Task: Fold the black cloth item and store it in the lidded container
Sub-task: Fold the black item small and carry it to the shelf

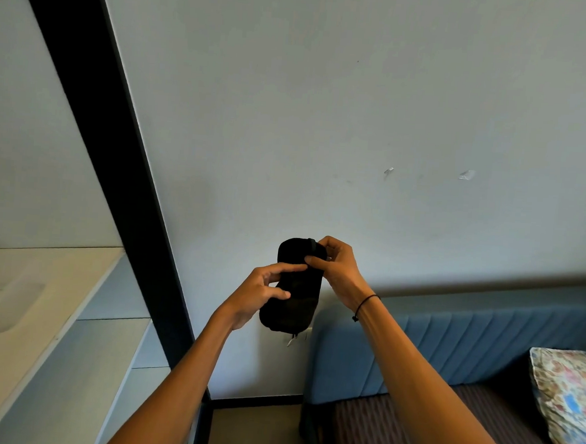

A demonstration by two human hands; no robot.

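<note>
cloth: black cloth item [294, 287] folded into a compact bundle, held up in the air in front of the wall [326, 103], above the headboard's left end
left hand: left hand [259, 295] grips bundle's lower left, fingers across its front
right hand: right hand [338, 271] pinches bundle's upper right edge; black cord [365, 303] on wrist
headboard: blue headboard [483, 340] low right of wall
pillow: floral pillow [569, 400] right of headboard
counter: pale counter [33, 291] far left of headboard

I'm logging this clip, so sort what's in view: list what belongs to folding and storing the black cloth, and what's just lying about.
Job in hand:
black cloth, held up folded in mid-air
left hand, gripping its lower part
right hand, pinching its top

Lying about:
bed
headboard
floral pillow
shelf
wristband

No lidded container clearly shows.
</note>
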